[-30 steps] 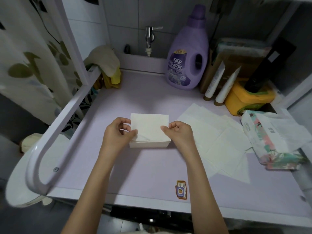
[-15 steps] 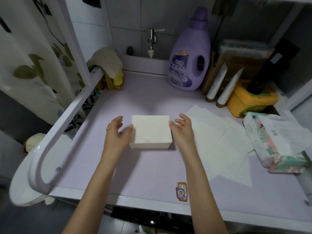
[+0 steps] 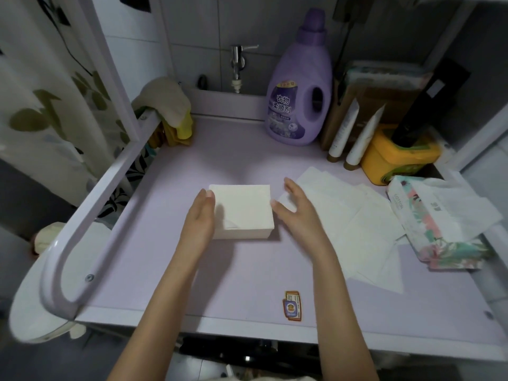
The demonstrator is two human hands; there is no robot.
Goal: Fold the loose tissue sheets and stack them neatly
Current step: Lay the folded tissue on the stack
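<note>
Stack [image 3: 243, 210] mid-counter [image 3: 220, 270], forearms reaching in either side. Left hand [image 3: 199, 218] edge-on, fingers straight, pressed together, flat against stack's left side. Right hand [image 3: 297, 213] just beside right side, fingers straight, thumb spread toward edge. Loose sheets [image 3: 357, 215] further right.

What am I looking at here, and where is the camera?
There is no machine here: a person works with bare hands, and a camera worn on their head looks down at them. The left hand touches one side of a stack of folded tissues, and the right hand is close by the other. Both have straight fingers and grip nothing. On the lilac surface, loose sheets and a tissue pack lie to the right. A purple bottle stands behind.
</note>
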